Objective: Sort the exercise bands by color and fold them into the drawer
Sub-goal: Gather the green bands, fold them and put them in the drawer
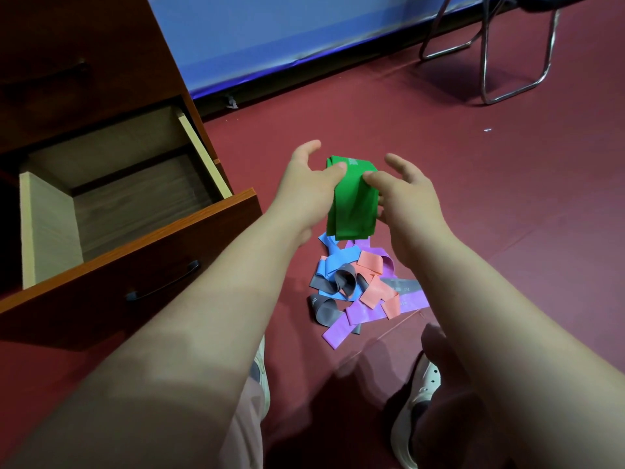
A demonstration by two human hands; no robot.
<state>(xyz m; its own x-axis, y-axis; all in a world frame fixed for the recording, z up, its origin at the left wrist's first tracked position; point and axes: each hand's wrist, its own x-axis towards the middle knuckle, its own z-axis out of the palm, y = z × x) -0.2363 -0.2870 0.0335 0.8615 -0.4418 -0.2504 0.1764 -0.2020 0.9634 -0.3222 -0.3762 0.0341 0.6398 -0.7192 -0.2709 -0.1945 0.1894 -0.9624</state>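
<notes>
Red floor (490,204) lay beneath a pile of bands (358,286) beside the open drawer (47,225). Above it, left hand (311,187) and right hand (402,194) pinched the folded green band (353,201), index fingers extended.

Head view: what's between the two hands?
A folded green band, pinched between the left hand and right hand, above the mixed pile on the floor. The head view shows it.
</notes>
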